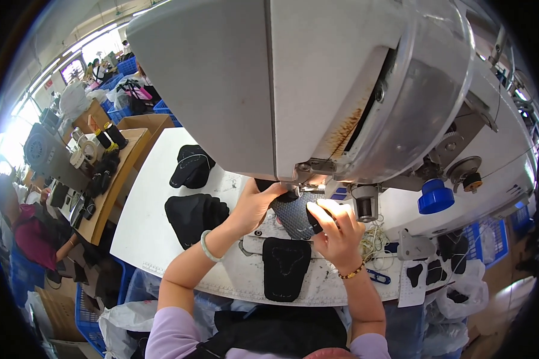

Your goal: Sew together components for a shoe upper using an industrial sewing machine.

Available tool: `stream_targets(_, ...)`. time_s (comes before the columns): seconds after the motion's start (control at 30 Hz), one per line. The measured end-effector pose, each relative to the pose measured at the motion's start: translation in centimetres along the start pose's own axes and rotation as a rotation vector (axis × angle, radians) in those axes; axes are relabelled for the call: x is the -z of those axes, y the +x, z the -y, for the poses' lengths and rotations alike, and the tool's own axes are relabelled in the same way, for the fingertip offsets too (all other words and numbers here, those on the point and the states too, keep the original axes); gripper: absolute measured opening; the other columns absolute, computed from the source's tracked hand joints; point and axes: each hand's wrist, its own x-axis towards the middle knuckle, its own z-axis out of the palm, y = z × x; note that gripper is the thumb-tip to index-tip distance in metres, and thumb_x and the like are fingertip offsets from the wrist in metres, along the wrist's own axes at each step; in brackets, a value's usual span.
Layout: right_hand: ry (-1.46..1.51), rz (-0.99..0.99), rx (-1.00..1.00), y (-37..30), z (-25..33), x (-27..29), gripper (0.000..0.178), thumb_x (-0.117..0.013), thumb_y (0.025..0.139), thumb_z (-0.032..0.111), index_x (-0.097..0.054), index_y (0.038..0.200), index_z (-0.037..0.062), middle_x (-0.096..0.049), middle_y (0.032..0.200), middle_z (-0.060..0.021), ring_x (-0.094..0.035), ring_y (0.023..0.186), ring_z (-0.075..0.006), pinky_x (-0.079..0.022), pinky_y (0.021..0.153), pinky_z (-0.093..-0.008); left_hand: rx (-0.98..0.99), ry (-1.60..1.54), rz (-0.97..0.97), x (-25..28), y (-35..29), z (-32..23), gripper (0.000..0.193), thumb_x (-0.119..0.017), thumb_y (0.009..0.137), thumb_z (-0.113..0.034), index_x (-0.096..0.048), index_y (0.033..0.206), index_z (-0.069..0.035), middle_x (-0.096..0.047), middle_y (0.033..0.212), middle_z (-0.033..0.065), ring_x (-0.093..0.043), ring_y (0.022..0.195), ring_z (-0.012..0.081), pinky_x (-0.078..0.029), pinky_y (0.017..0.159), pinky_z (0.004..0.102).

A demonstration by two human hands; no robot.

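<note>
A grey textured fabric piece with black edges (294,218) lies under the needle area of a large white sewing machine (215,78). My left hand (254,206) grips its left side, thumb toward the needle. At the piece's right edge, my right hand (338,230) has bent fingers closed on the black border. The machine head partly hides the far end of the piece. Close to me on the white table (156,239) lies a black fabric piece (286,269) with a light stitched outline. Two stacks of black pieces, one nearer (194,216) and one farther (191,166), sit left of my left hand.
Loose thread scraps (372,242) and blue thread snips (378,276) lie right of my right hand. A blue knob (435,197) juts from the machine. Plastic bags (464,299) hang at the right. Another person (33,236) sits at a machine on the left.
</note>
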Motion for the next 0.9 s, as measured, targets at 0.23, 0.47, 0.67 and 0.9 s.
stream_targets(0.23, 0.052, -0.037, 0.017, 0.6, -0.1, 0.1, 0.044, -0.054, 0.057, -0.001, -0.064, 0.099, 0.0084, -0.06, 0.097, -0.007, -0.06, 0.072, -0.0219, -0.046, 0.055, -0.0293, -0.08, -0.018, -0.061, -0.2, -0.4, 0.9, 0.016, -0.058, 0.087, -0.007, -0.061, 0.097, 0.004, -0.062, 0.089, 0.003, -0.056, 0.08, 0.0079, -0.045, 0.069, 0.0236)
stream_targets(0.47, 0.028, -0.076, -0.12, -1.1, -1.8, -0.9, 0.032, -0.06, 0.053, 0.001, -0.064, 0.084, 0.0057, -0.044, 0.063, -0.0051, -0.047, 0.051, -0.022, -0.035, 0.046, -0.0319, -0.099, 0.118, -0.122, -0.6, -1.4, 1.0, 0.015, -0.056, 0.088, -0.009, -0.064, 0.089, 0.003, -0.063, 0.082, 0.0016, -0.055, 0.072, 0.0068, -0.043, 0.065, 0.0224)
stream_targets(0.67, 0.196, -0.096, -0.289, -1.6, -2.2, -1.1, 0.039, -0.055, 0.052, -0.004, -0.061, 0.09, -0.0027, -0.052, 0.069, -0.0065, -0.047, 0.051, -0.0204, -0.036, 0.048, -0.0305, -0.085, 0.164, -0.182, -1.9, -2.3, 0.6, 0.014, -0.053, 0.087, -0.009, -0.052, 0.1, -0.002, -0.057, 0.084, 0.0066, -0.056, 0.061, 0.0133, -0.044, 0.039, 0.0254)
stream_targets(0.9, 0.296, -0.241, -0.595, -1.9, -3.2, -3.3, 0.01, -0.061, 0.075, -0.004, -0.06, 0.083, 0.0016, -0.057, 0.075, -0.006, -0.053, 0.058, -0.0174, -0.043, 0.055, -0.028, -0.217, 0.253, -0.288, -3.6, -2.8, 0.7, 0.016, -0.054, 0.088, -0.015, -0.062, 0.091, -0.001, -0.06, 0.08, 0.0, -0.052, 0.062, 0.0057, -0.041, 0.043, 0.021)
